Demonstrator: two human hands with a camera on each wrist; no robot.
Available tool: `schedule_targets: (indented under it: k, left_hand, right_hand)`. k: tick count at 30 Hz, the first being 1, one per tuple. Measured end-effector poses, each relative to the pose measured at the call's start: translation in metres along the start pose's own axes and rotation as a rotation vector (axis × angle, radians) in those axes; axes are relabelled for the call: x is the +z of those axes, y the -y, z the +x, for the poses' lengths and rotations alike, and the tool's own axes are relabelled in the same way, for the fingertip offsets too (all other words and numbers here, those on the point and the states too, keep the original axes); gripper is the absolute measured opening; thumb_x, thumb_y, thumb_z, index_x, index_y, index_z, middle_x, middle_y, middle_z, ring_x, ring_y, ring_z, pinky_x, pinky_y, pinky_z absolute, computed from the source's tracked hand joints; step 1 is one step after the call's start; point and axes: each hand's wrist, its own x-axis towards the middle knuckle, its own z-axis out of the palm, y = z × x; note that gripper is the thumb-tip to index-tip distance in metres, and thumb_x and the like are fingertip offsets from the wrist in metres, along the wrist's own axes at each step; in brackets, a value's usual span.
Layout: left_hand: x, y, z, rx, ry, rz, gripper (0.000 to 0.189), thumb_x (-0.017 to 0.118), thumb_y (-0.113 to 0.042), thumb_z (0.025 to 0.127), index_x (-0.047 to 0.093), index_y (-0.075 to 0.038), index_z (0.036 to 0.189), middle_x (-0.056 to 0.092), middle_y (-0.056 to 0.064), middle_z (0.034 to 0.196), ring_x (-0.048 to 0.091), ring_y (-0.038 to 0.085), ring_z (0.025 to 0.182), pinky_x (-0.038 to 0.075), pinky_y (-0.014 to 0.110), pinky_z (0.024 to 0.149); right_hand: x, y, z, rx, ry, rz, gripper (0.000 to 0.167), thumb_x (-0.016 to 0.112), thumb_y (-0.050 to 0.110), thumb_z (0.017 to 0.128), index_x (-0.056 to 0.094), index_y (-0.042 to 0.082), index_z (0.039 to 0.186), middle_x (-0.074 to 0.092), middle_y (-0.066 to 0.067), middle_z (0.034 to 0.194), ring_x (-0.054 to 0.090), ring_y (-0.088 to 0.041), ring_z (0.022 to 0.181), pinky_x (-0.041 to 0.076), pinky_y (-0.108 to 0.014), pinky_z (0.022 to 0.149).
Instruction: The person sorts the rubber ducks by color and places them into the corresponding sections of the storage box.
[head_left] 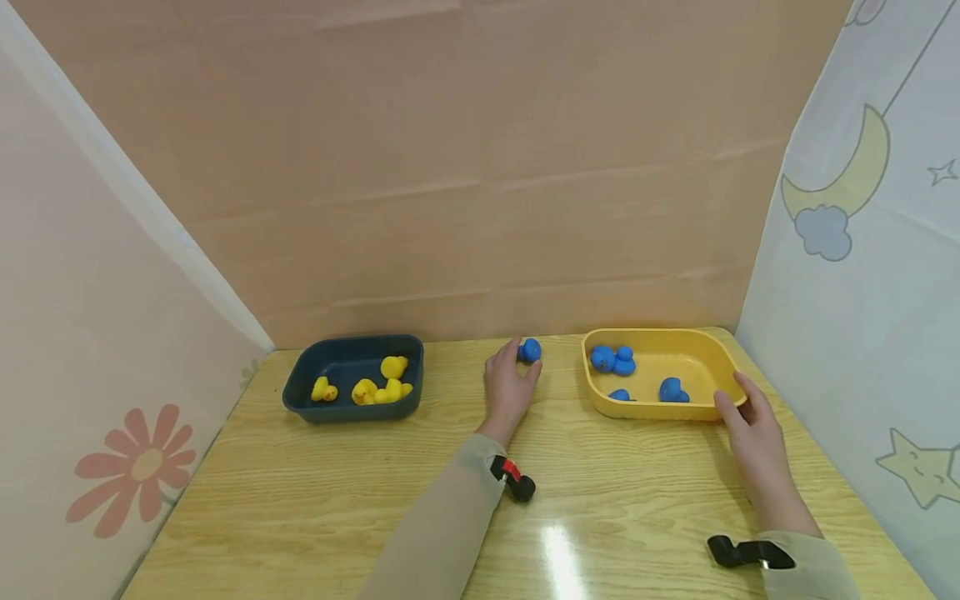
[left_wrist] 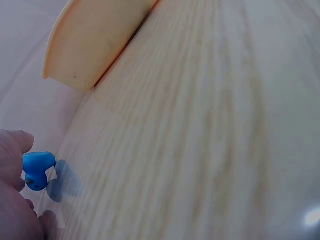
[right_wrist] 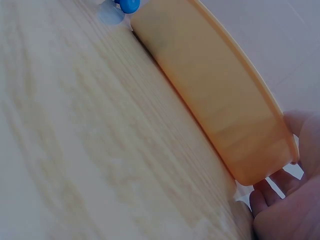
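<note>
In the head view, my left hand (head_left: 507,389) is at the back middle of the table, thumb and fingers spread about a small blue rubber duck (head_left: 531,350). The left wrist view has this blue duck (left_wrist: 38,169) just past the thumb and fingers, close to its reflection on the tabletop. My right hand (head_left: 757,433) grips the front right corner of a yellow tray (head_left: 660,411), thumb at the rim and fingers around the outside. Several blue ducks (head_left: 673,390) lie inside that tray, most of them toward its left side.
A dark blue tray (head_left: 300,407) stands at the back left with several yellow rubber ducks (head_left: 364,392) in it. The wooden table (head_left: 322,492) meets a brown backdrop (head_left: 480,208) behind, with printed cloth walls at left and right.
</note>
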Motion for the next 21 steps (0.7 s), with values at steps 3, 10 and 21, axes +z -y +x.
schedule_targets:
  k: [3, 10, 21]
  left_hand:
    - [0.0015, 0.0012, 0.0016, -0.007, 0.013, 0.024, 0.061, 0.077, -0.030, 0.108, 0.056, -0.009, 0.162, 0.061, 0.011, 0.159, 0.050, 0.039, 0.146, 0.041, 0.056, 0.122]
    - [0.0041, 0.0027, 0.0036, 0.020, 0.009, 0.084, 0.061, 0.077, -0.030, 0.107, 0.057, -0.010, 0.161, 0.062, 0.007, 0.158, 0.052, 0.037, 0.142, 0.042, 0.055, 0.120]
    - [0.0048, 0.0014, 0.0043, 0.014, 0.002, 0.102, 0.052, 0.080, -0.028, 0.105, 0.065, -0.012, 0.152, 0.065, 0.010, 0.150, 0.054, 0.037, 0.139, 0.044, 0.055, 0.116]
  right_hand:
    - [-0.0001, -0.0005, 0.0006, 0.000, 0.002, 0.000, 0.083, 0.047, 0.056, 0.115, 0.007, 0.022, 0.180, 0.009, -0.020, 0.183, 0.019, -0.041, 0.165, 0.032, -0.002, 0.106]
    - [0.0005, -0.0019, 0.0012, 0.005, 0.000, -0.003, 0.083, 0.047, 0.056, 0.115, 0.007, 0.023, 0.180, 0.009, -0.020, 0.183, 0.021, -0.040, 0.164, 0.032, -0.001, 0.104]
    - [0.0005, -0.0012, 0.0002, -0.004, -0.006, -0.001, 0.083, 0.047, 0.057, 0.115, 0.008, 0.023, 0.180, 0.010, -0.020, 0.183, 0.023, -0.039, 0.163, 0.033, -0.001, 0.103]
